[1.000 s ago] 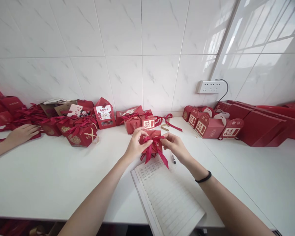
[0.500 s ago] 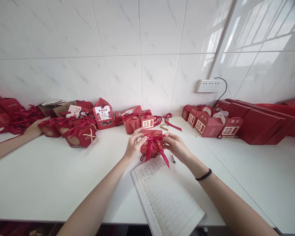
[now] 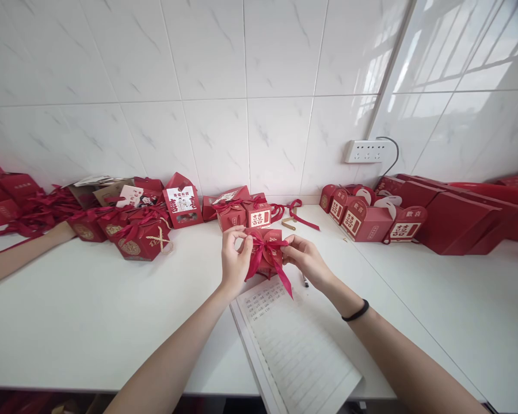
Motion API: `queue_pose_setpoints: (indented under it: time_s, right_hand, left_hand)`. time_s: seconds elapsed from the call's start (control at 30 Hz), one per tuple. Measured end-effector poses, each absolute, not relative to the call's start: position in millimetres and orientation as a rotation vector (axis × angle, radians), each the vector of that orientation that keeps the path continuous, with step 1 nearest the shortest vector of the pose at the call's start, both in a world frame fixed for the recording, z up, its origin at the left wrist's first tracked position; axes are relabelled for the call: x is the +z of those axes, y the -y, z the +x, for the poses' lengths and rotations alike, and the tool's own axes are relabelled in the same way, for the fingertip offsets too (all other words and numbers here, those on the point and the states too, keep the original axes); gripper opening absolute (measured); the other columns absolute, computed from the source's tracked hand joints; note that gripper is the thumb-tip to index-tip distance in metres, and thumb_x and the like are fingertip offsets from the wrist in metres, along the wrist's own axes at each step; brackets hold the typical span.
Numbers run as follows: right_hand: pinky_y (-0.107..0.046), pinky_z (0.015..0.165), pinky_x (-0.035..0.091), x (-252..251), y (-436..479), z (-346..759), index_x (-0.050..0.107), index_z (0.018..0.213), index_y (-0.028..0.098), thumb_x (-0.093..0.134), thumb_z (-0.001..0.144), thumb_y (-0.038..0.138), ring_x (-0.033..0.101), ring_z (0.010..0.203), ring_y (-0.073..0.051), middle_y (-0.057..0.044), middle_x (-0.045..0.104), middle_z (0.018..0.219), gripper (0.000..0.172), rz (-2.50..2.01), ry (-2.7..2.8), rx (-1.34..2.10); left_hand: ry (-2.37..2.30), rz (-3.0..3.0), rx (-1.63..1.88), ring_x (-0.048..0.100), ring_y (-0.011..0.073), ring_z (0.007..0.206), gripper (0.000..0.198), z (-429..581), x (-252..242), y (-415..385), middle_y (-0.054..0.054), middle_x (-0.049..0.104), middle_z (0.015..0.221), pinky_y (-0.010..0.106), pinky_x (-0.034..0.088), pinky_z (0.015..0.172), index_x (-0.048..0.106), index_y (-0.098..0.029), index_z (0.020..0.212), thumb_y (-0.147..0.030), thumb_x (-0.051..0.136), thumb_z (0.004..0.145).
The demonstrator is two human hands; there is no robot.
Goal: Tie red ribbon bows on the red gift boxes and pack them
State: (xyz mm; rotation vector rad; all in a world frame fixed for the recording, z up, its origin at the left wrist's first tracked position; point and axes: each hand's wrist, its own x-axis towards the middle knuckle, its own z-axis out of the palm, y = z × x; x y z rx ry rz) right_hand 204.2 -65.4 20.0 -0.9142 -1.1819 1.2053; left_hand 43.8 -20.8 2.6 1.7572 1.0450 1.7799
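Note:
A small red gift box (image 3: pixel 273 237) with a dark red ribbon bow (image 3: pixel 267 256) is held just above the white counter, in the middle of the view. My left hand (image 3: pixel 234 259) is closed on the box's left side, fingers pinching the ribbon loop. My right hand (image 3: pixel 304 259) is closed on the right side, pinching the other loop. The ribbon tails hang down over a lined notebook (image 3: pixel 296 345) that lies open in front of me. A black band is on my right wrist.
Red gift boxes (image 3: pixel 138 236) with ribbons crowd the back left, more red boxes (image 3: pixel 366 221) and flat red cartons (image 3: pixel 453 221) the back right. A pen (image 3: pixel 305 280) lies by the notebook. Another person's arm (image 3: pixel 21 256) reaches in at left. A power strip (image 3: pixel 366 151) hangs on the tiled wall.
Both my hands have shifted their grip on the box and ribbon, lifting and turning it slightly. The other person's hand has slid further right, behind the left boxes.

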Motion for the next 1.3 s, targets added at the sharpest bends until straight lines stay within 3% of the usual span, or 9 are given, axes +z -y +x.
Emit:
queue_pose_setpoints:
  time_s: [0.13,0.3,0.47,0.6,0.7,0.83,1.0,1.17,1.3]
  right_hand:
    - [-0.028,0.061,0.042,19.3,64.6,204.8,0.052,0.07,0.017,0.071,0.064,0.037,0.053,0.059,-0.012,0.001,0.059,0.066,0.028,-0.91,1.191,1.195]
    - [-0.029,0.059,0.043,19.7,65.3,205.6,0.052,0.069,0.018,0.071,0.064,0.038,0.053,0.057,-0.012,0.002,0.058,0.065,0.028,-0.913,1.207,1.185]
    - [-0.029,0.06,0.043,19.1,65.4,205.6,0.051,0.07,0.018,0.071,0.066,0.039,0.054,0.058,-0.013,0.001,0.058,0.066,0.028,-0.913,1.222,1.174]
    - [-0.03,0.06,0.044,18.1,64.3,205.6,0.051,0.07,0.018,0.07,0.066,0.039,0.054,0.057,-0.013,0.002,0.058,0.065,0.028,-0.917,1.208,1.169]
    - [-0.03,0.059,0.044,18.0,64.1,205.5,0.051,0.07,0.018,0.069,0.066,0.038,0.053,0.056,-0.013,0.002,0.057,0.065,0.027,-0.916,1.2,1.173]
    - [-0.029,0.059,0.043,17.3,63.9,205.3,0.051,0.07,0.018,0.069,0.064,0.033,0.052,0.056,-0.012,0.003,0.057,0.063,0.024,-0.91,1.188,1.175]
    - [-0.029,0.059,0.043,14.8,62.7,206.9,0.052,0.071,0.018,0.069,0.063,0.03,0.051,0.057,-0.013,0.002,0.057,0.065,0.022,-0.877,1.18,1.217]
    - [-0.029,0.056,0.043,14.7,63.2,207.2,0.05,0.067,0.018,0.063,0.074,0.052,0.048,0.058,-0.013,0.001,0.05,0.062,0.037,-0.853,1.146,1.219]
    - [-0.027,0.055,0.042,17.3,64.3,205.8,0.049,0.067,0.017,0.065,0.071,0.059,0.046,0.054,-0.01,0.002,0.05,0.06,0.045,-0.973,1.186,1.097]
  left_hand:
    - [-1.012,1.887,1.735,0.052,0.0194,0.109,0.007,40.7,3.8,21.8,0.007,0.053,0.107,0.034,0.05,0.086,0.05,-0.02,0.079,-0.022,0.056,0.077]
    - [-1.002,1.959,1.721,0.054,0.02,0.105,0.004,38.1,4.1,21.4,0.007,0.053,0.104,0.028,0.054,0.067,0.051,-0.02,0.076,-0.021,0.055,0.078]
    - [-0.974,1.825,1.757,0.06,0.0166,0.096,0.007,39.1,2.7,20.9,0.004,0.059,0.094,0.03,0.056,0.073,0.049,-0.02,0.081,-0.026,0.052,0.08]
    - [-1.066,1.727,1.743,0.061,0.0123,0.075,0.008,39.9,3.8,21.4,0.0,0.06,0.079,0.024,0.054,0.065,0.049,-0.021,0.077,-0.027,0.053,0.078]
    - [-1.091,1.758,1.747,0.06,0.0121,0.074,0.007,38.9,5.1,21.0,0.0,0.059,0.078,0.023,0.053,0.063,0.052,-0.021,0.081,-0.025,0.051,0.076]
    - [-1.058,1.923,1.647,0.058,0.013,0.075,0.02,34.6,7.1,21.6,0.001,0.059,0.079,0.022,0.05,0.061,0.059,-0.021,0.087,-0.018,0.044,0.074]
    - [-1.002,1.969,1.574,0.054,0.0132,0.068,0.02,30.0,11.4,24.0,0.001,0.055,0.075,0.023,0.047,0.056,0.058,-0.021,0.081,-0.015,0.043,0.07]
    - [-0.927,1.976,1.545,0.054,0.0135,0.069,0.01,28.1,15.9,26.2,0.0,0.053,0.075,0.023,0.048,0.058,0.052,-0.021,0.073,-0.017,0.043,0.073]
    - [-0.868,2.04,1.566,0.051,0.0122,0.065,0.01,29.6,17.9,27.9,-0.001,0.049,0.068,0.022,0.047,0.055,0.048,-0.02,0.065,-0.022,0.049,0.075]
